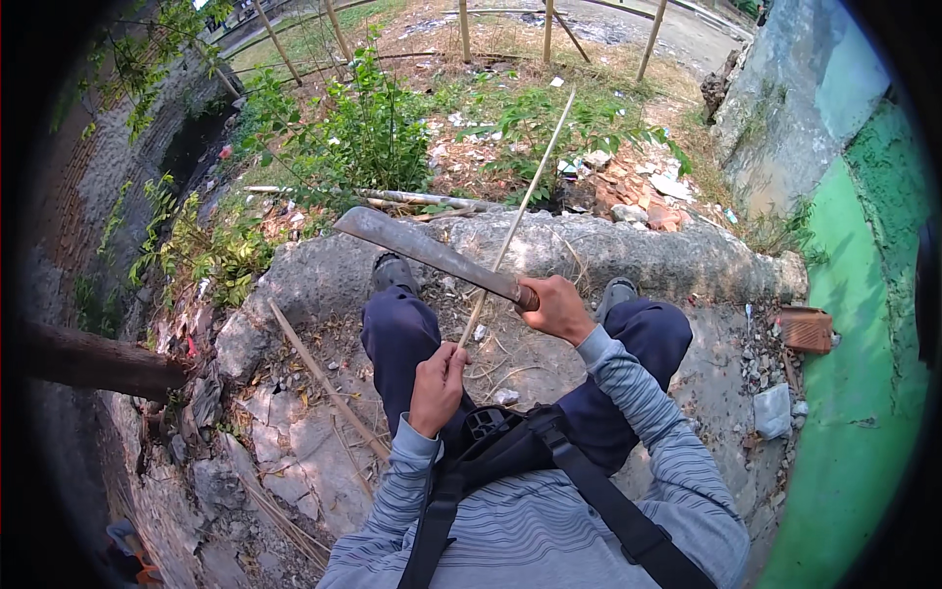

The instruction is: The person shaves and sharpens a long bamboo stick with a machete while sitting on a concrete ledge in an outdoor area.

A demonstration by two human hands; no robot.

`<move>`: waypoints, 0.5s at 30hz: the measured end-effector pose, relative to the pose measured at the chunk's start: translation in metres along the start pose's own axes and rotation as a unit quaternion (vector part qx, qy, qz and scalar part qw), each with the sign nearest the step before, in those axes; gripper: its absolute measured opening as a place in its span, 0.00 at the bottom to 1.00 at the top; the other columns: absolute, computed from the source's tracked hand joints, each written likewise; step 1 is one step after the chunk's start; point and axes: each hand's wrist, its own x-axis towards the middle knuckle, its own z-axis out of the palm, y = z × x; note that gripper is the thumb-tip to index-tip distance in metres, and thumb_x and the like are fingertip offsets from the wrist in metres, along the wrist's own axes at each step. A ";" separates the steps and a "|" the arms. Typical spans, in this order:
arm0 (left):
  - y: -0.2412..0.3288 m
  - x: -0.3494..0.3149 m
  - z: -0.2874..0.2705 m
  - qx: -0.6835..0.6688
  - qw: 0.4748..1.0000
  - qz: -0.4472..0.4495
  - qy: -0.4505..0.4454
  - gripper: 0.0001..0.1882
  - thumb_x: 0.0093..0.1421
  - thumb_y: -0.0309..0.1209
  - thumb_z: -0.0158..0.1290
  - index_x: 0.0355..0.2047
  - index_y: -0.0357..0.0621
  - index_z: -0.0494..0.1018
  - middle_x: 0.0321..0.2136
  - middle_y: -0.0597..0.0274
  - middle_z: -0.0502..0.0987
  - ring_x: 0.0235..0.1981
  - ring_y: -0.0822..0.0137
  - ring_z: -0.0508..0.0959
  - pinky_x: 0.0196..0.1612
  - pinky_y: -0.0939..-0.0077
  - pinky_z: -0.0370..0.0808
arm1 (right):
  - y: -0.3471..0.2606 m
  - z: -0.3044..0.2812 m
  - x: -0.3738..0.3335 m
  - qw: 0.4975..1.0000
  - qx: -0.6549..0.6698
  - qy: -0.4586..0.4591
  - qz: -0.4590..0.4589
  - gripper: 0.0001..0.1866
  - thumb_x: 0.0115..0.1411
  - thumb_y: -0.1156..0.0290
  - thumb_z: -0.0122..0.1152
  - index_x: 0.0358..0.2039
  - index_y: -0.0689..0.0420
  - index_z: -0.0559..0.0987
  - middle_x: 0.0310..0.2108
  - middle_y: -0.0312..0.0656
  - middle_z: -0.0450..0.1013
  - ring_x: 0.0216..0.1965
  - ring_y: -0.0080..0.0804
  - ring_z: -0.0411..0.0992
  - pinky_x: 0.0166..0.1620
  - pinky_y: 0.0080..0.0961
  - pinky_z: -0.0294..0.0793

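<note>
A machete (424,249) with a broad, worn steel blade is gripped at its wooden handle by my right hand (557,308). Its blade points to the far left and lies across a long, pale bamboo strip (531,187). My left hand (438,389) is closed round the near end of that strip, between my knees. From there the strip slants up and away to the right, over the low concrete ledge (628,257). Whether the blade's edge bites into the strip, I cannot tell.
Another bamboo strip (329,381) lies on the cracked ground at my left. A dark log (103,361) juts in from the left. At the right are a brick (807,329), a pale chunk (772,410) and a green wall (834,412). Leafy plants (378,128) grow beyond the ledge.
</note>
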 end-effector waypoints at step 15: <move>0.000 0.020 0.018 0.054 0.998 -0.021 -0.024 0.12 0.67 0.31 0.47 0.31 0.33 0.72 0.14 0.53 0.68 0.15 0.68 0.68 0.21 0.68 0.64 | 0.007 -0.003 -0.011 0.995 -0.097 -0.015 0.008 0.18 0.42 0.61 0.64 0.38 0.45 0.78 0.23 0.44 0.76 0.28 0.46 0.77 0.31 0.45 0.74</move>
